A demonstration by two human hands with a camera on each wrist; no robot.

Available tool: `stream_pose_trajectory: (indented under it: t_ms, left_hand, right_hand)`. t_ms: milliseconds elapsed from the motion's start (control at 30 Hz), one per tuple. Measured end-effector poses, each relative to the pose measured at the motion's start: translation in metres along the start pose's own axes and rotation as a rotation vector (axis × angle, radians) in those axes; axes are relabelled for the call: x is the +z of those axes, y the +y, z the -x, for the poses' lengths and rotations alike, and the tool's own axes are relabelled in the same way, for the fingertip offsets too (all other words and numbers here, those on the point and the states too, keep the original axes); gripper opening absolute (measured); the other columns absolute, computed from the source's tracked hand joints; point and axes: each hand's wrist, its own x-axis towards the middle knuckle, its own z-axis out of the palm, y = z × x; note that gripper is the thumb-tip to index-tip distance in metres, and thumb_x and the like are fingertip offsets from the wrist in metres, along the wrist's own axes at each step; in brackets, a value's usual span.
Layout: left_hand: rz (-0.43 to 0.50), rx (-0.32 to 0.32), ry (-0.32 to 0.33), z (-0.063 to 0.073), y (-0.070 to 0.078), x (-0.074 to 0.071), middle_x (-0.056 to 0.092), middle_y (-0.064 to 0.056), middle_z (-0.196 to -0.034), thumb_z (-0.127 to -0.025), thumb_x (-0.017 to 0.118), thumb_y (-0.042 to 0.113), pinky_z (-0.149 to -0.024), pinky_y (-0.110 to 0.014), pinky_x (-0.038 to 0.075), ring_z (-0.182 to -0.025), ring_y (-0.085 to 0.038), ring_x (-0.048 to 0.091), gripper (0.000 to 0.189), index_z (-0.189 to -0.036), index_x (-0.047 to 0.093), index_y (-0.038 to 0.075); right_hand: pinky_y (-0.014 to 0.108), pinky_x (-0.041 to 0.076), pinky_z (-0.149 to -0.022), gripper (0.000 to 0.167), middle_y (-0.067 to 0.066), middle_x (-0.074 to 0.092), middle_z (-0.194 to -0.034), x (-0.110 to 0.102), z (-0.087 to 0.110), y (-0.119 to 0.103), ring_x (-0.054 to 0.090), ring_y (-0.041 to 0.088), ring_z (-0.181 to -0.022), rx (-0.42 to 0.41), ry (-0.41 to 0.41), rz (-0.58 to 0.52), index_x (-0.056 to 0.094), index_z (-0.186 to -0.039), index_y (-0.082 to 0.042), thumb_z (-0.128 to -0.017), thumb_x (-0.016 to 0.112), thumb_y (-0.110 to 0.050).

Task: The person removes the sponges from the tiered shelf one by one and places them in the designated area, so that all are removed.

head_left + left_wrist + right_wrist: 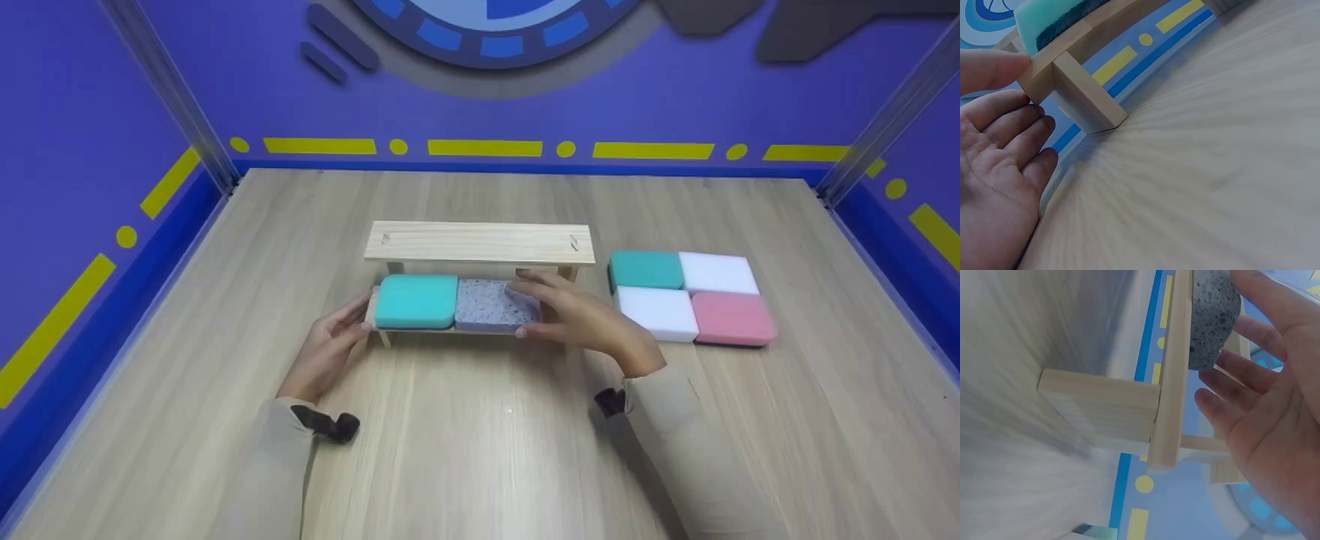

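A small two-step wooden rack [480, 241] stands mid-table. On its lower front step lie a teal sponge [417, 301] and, against its right side, a speckled grey sponge [487, 304]. My left hand [326, 349] pinches the step's left end; in the left wrist view, the thumb lies on the wood [1044, 73] and the fingertips are under it. My right hand [589, 315] grips the grey sponge, thumb at its front edge and fingers over its far side. In the right wrist view, that sponge [1213, 318] rests on the step, partly hidden by the hand.
Right of the rack lie a green sponge [646, 268], two white sponges [720, 274] and a pink sponge [733, 317] in a two-by-two block. Blue-purple walls [480, 112] with yellow marks bound the wooden table [465, 450] at the back and both sides.
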Motion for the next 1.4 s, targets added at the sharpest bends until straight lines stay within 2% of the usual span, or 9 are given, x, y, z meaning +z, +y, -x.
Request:
stream_pose_trajectory:
  t_ms: [167,300,733,1033,1400]
  left_hand:
    - [-0.005,-0.006,0.006,0.0,0.0,0.0,0.026,-0.017,-0.157,-0.096,0.052,0.002,-0.107,-0.014,0.037,-0.146,-0.024,0.025,0.058,-0.148,0.028,-0.005]
    - [-0.045,-0.006,0.013,0.0,0.0,0.0,0.028,-0.016,-0.156,-0.096,0.053,0.004,-0.107,-0.014,0.037,-0.145,-0.023,0.026,0.057,-0.148,0.03,-0.003]
    - [-0.095,0.001,0.025,-0.001,0.001,-0.001,0.029,-0.015,-0.156,-0.096,0.052,0.004,-0.107,-0.012,0.036,-0.145,-0.023,0.026,0.055,-0.147,0.032,-0.002]
    - [0.01,-0.002,0.005,0.001,0.001,0.0,0.024,-0.016,-0.158,-0.096,0.051,0.001,-0.107,-0.013,0.037,-0.147,-0.024,0.022,0.058,-0.148,0.027,-0.005]
    - [-0.033,-0.012,0.007,0.001,0.001,0.0,0.025,-0.015,-0.158,-0.096,0.052,0.003,-0.107,-0.013,0.036,-0.146,-0.023,0.023,0.058,-0.148,0.027,-0.003]
  right_hand:
    - [0.049,0.033,-0.115,0.066,0.019,0.035,-0.152,0.002,-0.003,-0.003,0.034,0.035,-0.14,-0.019,0.001,0.022,0.047,-0.143,-0.01,-0.086,0.07,-0.035]
    - [0.049,0.034,-0.114,0.066,0.02,0.036,-0.151,0.004,-0.005,-0.006,0.035,0.035,-0.14,-0.029,0.008,0.058,0.047,-0.142,-0.009,-0.085,0.071,-0.034]
    - [0.045,0.039,-0.112,0.058,0.017,0.045,-0.145,0.009,-0.007,-0.007,0.041,0.032,-0.136,0.01,0.012,0.116,0.053,-0.138,-0.012,-0.088,0.069,-0.036]
    - [0.047,0.042,-0.109,0.054,0.018,0.049,-0.141,0.011,-0.006,-0.006,0.045,0.033,-0.132,-0.023,0.042,0.121,0.056,-0.135,-0.011,-0.088,0.069,-0.034]
    - [0.044,0.042,-0.11,0.054,0.017,0.05,-0.141,0.011,-0.007,-0.005,0.046,0.031,-0.132,-0.039,0.05,0.139,0.056,-0.135,-0.011,-0.088,0.069,-0.034]
